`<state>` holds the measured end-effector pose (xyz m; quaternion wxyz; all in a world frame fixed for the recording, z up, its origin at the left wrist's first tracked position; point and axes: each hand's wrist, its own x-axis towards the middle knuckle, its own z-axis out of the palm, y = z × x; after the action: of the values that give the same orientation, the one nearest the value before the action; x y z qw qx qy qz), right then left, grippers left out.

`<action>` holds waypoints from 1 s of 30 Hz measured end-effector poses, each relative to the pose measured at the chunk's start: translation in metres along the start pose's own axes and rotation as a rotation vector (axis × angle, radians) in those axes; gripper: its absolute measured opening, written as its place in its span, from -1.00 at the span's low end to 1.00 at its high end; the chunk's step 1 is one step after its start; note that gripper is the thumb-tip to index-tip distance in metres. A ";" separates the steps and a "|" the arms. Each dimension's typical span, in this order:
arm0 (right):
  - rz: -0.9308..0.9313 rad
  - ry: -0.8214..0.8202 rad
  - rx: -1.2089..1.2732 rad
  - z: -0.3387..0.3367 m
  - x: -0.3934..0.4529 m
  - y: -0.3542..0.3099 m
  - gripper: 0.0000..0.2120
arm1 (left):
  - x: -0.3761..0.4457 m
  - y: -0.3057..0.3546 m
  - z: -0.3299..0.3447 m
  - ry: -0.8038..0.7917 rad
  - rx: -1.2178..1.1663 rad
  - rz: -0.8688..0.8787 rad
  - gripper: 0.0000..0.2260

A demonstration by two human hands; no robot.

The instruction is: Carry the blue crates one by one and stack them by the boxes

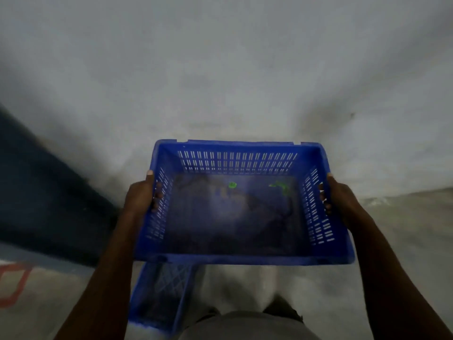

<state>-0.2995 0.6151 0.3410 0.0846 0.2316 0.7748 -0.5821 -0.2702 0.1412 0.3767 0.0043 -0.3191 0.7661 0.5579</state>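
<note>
I hold a blue slotted plastic crate level in front of me, above the floor. My left hand grips its left wall, fingers through the handle slot. On the opposite wall my right hand grips the same way. The crate's dark floor carries two small green scraps and some dirt. A second blue crate lies on the floor below, partly hidden under the held one and my left arm. No boxes are in view.
A grey wall rises straight ahead, meeting the concrete floor at the right. A dark blue slanted surface runs along the left. Red floor marking sits at the lower left. The picture is blurred.
</note>
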 end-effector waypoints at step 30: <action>0.464 1.080 0.541 -0.747 -0.176 0.367 -0.44 | -0.456 0.169 0.926 -1.104 0.454 0.464 -0.47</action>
<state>0.1269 1.3516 0.3247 -0.2547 0.6665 0.4642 -0.5248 -0.3139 1.1859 0.3364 0.3450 0.1981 0.7993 0.4504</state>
